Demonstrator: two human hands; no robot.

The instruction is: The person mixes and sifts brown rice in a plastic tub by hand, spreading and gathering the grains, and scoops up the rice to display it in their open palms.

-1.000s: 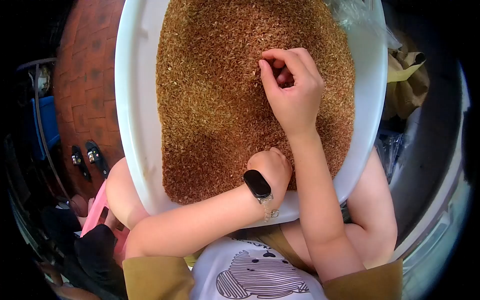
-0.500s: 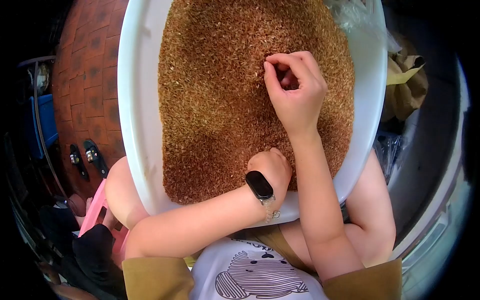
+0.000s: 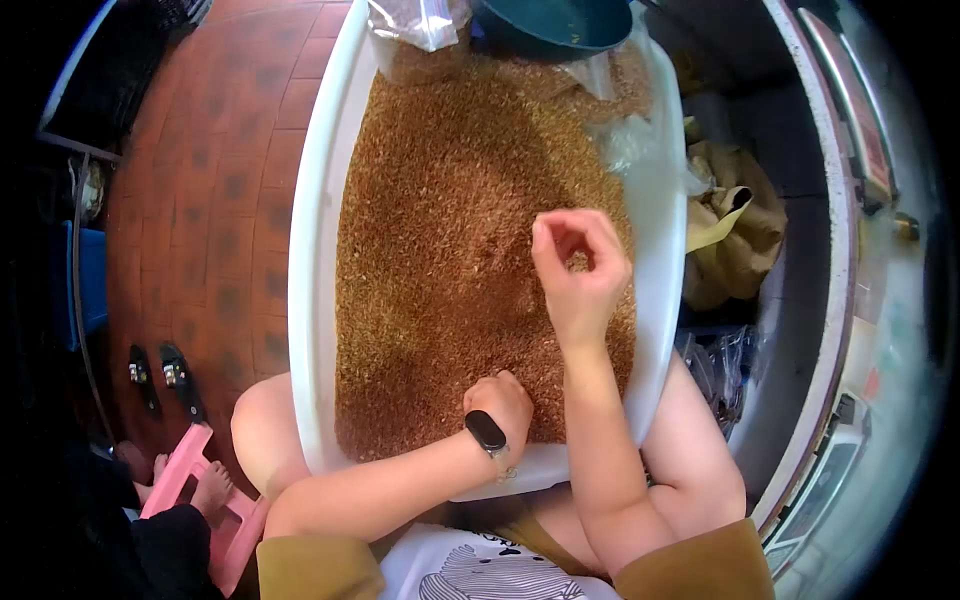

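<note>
Reddish-brown grain (image 3: 440,240), unhusked-looking and mixed in shade, fills a large white tub (image 3: 318,300). Over the grain's right side is my right hand (image 3: 588,285), thumb and fingertips pinched together in a ring. Whatever sits between those tips is too small to make out. Closer to my body, my left hand (image 3: 503,405) rests low on the grain, its fingers curled under in a loose fist. Any contents of that fist are hidden. A black wristband (image 3: 486,431) is on my left wrist.
At the tub's far end are a dark green basin (image 3: 555,28) and a clear plastic bag (image 3: 415,25) of grain. A brown paper sack (image 3: 745,235) stands to the right. Left lie slippers (image 3: 180,380), with a pink stool (image 3: 190,460) and another person's foot (image 3: 212,490).
The view has tilted up, bringing in the basin and bag at the tub's far end. My right hand stays pinched and my left stays curled over the grain.
</note>
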